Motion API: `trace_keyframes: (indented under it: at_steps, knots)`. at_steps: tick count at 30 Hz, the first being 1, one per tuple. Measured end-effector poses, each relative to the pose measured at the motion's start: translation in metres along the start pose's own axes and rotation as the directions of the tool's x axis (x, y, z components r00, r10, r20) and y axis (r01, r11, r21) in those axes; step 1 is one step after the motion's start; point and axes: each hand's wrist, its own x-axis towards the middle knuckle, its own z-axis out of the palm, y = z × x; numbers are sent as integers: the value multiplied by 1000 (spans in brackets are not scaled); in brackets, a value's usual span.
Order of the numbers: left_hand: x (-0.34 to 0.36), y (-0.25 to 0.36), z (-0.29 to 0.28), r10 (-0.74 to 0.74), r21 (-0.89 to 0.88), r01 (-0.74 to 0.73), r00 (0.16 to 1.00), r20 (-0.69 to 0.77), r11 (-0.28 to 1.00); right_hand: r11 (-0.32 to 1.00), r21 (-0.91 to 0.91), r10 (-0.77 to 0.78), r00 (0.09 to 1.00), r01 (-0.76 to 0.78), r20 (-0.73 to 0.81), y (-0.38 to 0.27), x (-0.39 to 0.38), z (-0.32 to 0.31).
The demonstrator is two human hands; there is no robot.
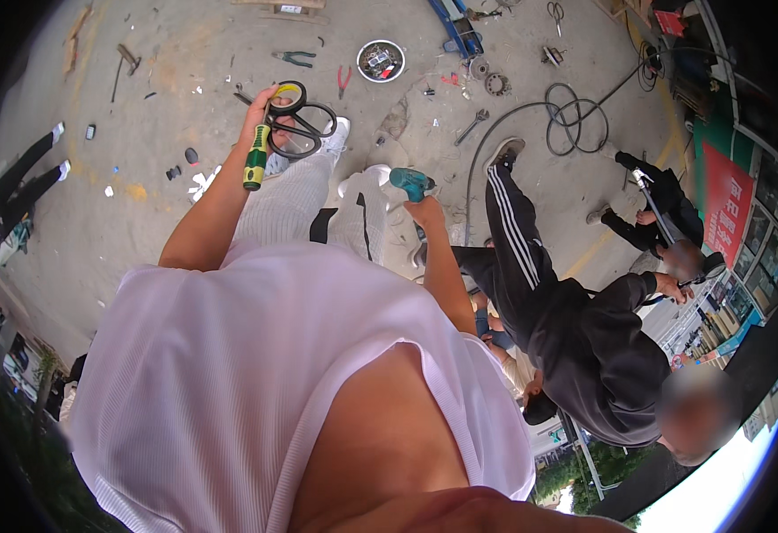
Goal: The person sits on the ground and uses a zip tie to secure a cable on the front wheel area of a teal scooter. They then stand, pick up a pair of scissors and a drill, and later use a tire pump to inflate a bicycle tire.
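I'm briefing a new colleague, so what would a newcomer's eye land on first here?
Probably the teal power drill in the right hand and the green-and-yellow screwdriver in the left hand. Beyond them, a round bowl of small parts sits on the ground; a red banner shows toward the picture's right edge.

Stained grey floor (69,240) in daylight

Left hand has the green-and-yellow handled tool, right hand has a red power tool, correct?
Not quite: the power tool in the right hand is teal, not red, as the head view shows. The left hand does have the green-and-yellow handled tool.
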Motion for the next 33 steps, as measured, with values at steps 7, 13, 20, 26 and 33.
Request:
trace_keyframes:
  at_steps: [7,13,20,26,33]
  knots:
    - [8,-10,-24,31,-94,-28,999,35,995,988,-127,-94,995,89,-36,-55,74,-70]
    - [9,-28,-32,187,-265,-226,968,-166,937,913,-311,-235,964,264,127,-117,134,-123]
    - [37,-90,-44,193,-423,-261,961,-197,868,681,-560,-416,878,472,235,-170,220,-131]
    - [115,-193,-21,-120,-497,-35,954,-277,867,461,-701,-554,794,544,251,-150,361,-136]
    - [179,-245,-51,-243,-394,89,901,-360,915,169,-869,-762,620,465,184,-176,502,-97]
